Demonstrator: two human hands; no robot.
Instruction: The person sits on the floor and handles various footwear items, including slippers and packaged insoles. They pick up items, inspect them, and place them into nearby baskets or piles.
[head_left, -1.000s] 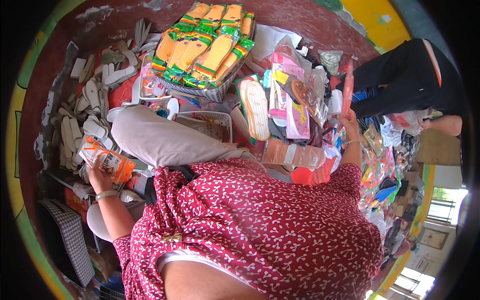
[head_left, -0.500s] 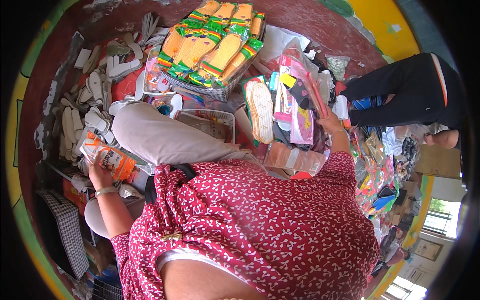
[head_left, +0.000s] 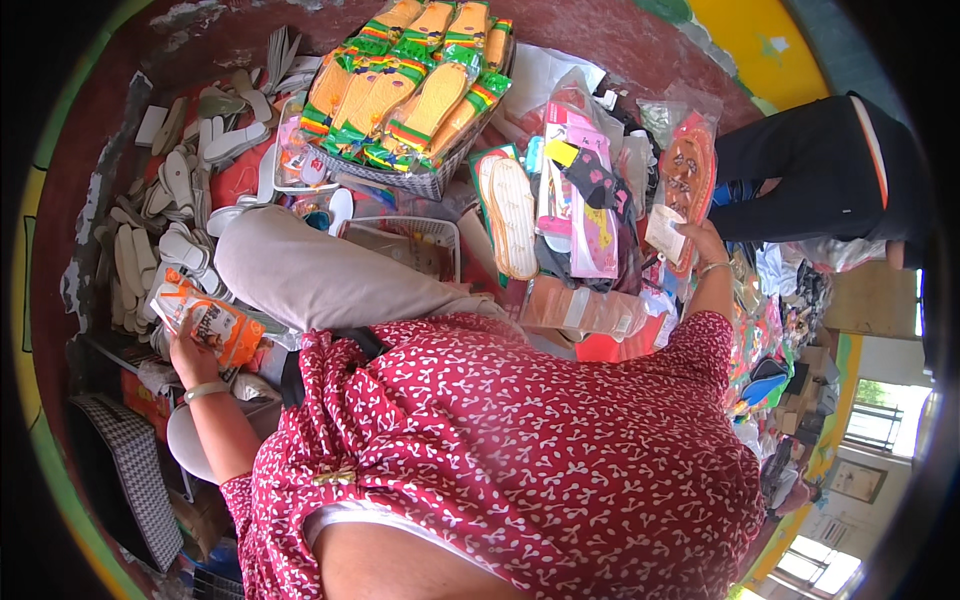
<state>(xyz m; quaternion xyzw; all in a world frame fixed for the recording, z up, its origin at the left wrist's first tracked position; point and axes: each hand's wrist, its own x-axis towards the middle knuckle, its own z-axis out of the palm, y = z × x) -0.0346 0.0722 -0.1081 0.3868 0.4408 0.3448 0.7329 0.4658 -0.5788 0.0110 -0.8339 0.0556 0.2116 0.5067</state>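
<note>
Right hand [head_left: 704, 243] (partly hidden) holds a bagged insole [head_left: 688, 172].

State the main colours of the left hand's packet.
The packet is orange and white, clearest in the head view.

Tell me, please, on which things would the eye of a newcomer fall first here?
Probably first on the yellow insoles in green-and-red packaging, heaped on a checked basket at the top, left of centre. Next come the orange-and-white packet in the left hand, at the left, and the reddish insole in the right hand, at the right. The red, white-patterned top fills the lower middle.
</note>
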